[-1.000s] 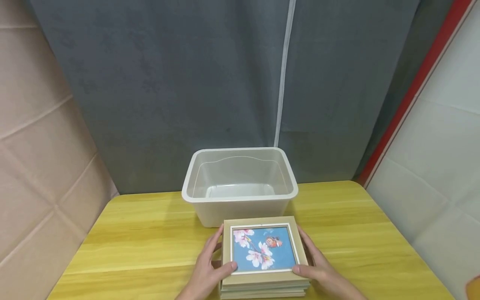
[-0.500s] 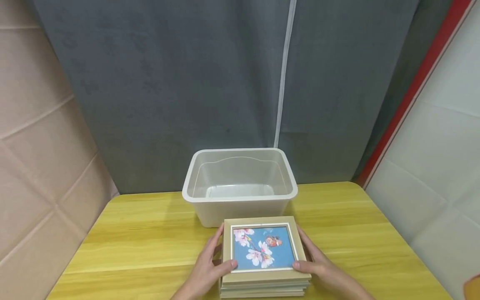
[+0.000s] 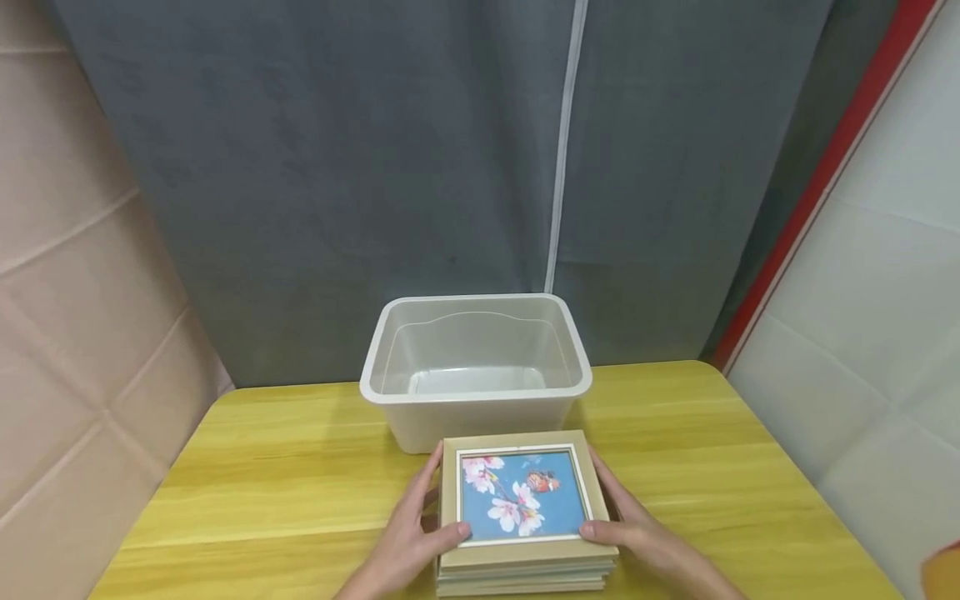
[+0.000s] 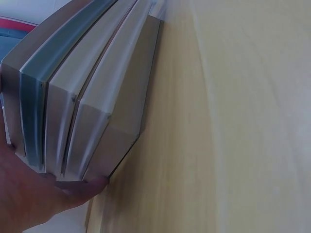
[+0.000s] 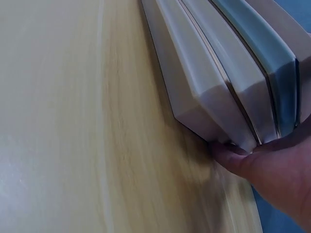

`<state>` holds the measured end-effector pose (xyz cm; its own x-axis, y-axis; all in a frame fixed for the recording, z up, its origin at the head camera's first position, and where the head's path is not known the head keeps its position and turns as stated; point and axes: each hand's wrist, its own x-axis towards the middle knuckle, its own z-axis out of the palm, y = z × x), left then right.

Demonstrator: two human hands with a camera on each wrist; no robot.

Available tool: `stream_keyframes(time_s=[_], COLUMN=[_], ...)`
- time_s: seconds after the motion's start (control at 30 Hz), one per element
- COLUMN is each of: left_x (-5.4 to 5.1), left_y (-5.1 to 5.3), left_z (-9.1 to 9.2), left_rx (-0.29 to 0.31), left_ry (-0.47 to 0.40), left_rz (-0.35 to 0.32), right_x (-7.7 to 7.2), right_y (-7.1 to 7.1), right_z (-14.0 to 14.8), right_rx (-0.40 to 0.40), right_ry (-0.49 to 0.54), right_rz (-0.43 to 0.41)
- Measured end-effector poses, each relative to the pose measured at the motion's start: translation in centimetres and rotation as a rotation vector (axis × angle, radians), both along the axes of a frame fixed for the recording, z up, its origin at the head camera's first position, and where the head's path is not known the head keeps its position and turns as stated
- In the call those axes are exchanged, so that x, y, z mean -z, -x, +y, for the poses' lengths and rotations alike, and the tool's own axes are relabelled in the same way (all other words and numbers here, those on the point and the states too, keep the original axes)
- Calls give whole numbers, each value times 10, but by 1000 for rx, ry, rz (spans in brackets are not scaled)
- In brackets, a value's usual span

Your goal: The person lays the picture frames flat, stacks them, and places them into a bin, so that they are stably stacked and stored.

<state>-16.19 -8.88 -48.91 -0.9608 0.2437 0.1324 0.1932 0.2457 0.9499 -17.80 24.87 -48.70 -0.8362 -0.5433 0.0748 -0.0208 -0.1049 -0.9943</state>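
Observation:
A stack of picture frames (image 3: 525, 581) lies flat on the table in front of me. The top frame (image 3: 517, 552) is beige with a white inner border around a blue picture of pink-white blossoms. My left hand (image 3: 408, 533) grips the stack's left side, thumb on the top frame's near left corner. Mirroring it, my right hand (image 3: 637, 531) grips the right side with its thumb near the picture's lower right corner. In the left wrist view, the stacked frames (image 4: 92, 107) include a blue-green one (image 4: 33, 97) among pale ones. Fingers reach down to the lowest frame.
Right behind the stack stands a whitish plastic bin (image 3: 476, 408) with nothing inside. Yellow wood-grain table (image 3: 285, 492) extends on both sides. A grey curtain (image 3: 337, 183) hangs behind, with pale fabric walls left and right. Something orange (image 3: 941, 575) shows at the lower right edge.

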Motion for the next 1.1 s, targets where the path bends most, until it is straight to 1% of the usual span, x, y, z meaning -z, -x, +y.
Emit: stream_keyframes(time_s=[0.1, 0.27, 0.33, 0.47, 0.63, 0.83, 1.0, 1.1], left_x=[2, 4, 5, 7, 7, 8, 8, 8], left_y=[-1, -4, -5, -8, -12, -13, -14, -14], left_z=[2, 3, 4, 4, 3, 2, 3, 3], left_rx=[0, -29, -35, -44, -47, -46, -40, -39], left_ry=[-30, -82, -96, -117, -101, -73, -70, -81], left_rz=[-4, -24, -19, -4, 34, 77, 84, 71], right_x=[1, 2, 3, 4, 5, 5, 6, 7], right_y=[-1, -5, -8, -13, -16, -18, -18, -18], right_z=[0, -3, -4, -6, -8, -10, -11, -11], right_rx=[13, 10, 17, 29, 45, 82, 79, 65], right_ry=[-5, 5, 7, 28, 58, 61, 67, 66], right_rz=[14, -7, -22, -17, -11, -15, -20, 0])
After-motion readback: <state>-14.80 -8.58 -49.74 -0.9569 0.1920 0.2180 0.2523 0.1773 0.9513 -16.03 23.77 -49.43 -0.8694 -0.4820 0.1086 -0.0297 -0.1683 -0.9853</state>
